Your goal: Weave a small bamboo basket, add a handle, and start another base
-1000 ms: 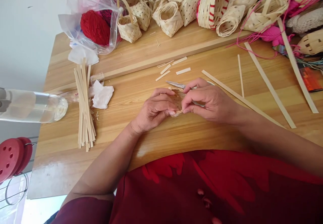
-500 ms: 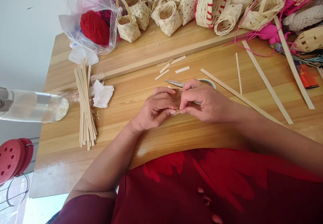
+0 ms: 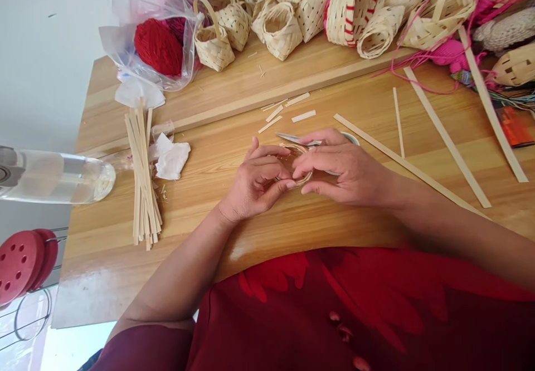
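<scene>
A small woven basket, seen mostly as a round rim, sits between my hands at the middle of the table. My left hand pinches its near-left edge between thumb and fingers. Over the basket's right side is my right hand, its thumb apart from the fingers and its fingertips reaching into the opening. The basket's walls are largely hidden by my fingers. Behind the right hand lie scissors, with the blades and part of a pale handle showing.
Short strip offcuts lie beyond the scissors. Long flat strips rest at the right. A strip bundle, crumpled tissue and a clear bottle are leftward. Finished baskets and bagged red yarn line the back.
My right thumb has come off the basket's rim and the right fingers have spread over the opening. More of the rim shows. My left hand keeps its hold.
</scene>
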`<control>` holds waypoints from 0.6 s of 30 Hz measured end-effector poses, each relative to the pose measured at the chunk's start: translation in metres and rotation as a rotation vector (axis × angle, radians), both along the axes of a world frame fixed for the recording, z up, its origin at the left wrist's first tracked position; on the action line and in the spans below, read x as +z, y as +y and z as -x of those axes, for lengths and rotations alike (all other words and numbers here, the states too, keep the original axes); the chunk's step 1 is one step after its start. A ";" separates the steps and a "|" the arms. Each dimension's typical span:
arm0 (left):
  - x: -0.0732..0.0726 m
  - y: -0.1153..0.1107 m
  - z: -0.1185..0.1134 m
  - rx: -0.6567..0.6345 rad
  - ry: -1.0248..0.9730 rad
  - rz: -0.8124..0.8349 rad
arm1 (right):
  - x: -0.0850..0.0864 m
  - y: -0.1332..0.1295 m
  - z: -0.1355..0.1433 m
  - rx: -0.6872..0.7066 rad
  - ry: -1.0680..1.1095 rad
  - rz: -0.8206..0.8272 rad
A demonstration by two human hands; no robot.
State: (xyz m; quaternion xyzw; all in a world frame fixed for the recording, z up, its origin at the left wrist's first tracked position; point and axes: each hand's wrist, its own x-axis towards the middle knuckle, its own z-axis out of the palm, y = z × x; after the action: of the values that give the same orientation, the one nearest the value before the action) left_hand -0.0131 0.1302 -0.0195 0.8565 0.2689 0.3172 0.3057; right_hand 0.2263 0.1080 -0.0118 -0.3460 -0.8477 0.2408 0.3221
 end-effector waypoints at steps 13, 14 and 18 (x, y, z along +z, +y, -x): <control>-0.010 0.002 -0.003 0.012 -0.106 0.024 | -0.005 -0.001 0.014 -0.097 0.014 -0.019; -0.010 0.003 -0.001 0.004 -0.108 0.040 | -0.005 0.000 0.014 -0.086 0.034 0.001; -0.010 0.005 0.000 -0.022 -0.107 0.037 | -0.004 0.003 0.011 -0.027 0.072 0.032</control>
State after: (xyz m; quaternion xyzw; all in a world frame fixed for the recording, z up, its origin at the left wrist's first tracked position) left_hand -0.0133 0.1348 -0.0297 0.8355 0.2487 0.3541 0.3387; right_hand 0.2149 0.1109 -0.0158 -0.3539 -0.8268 0.2622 0.3499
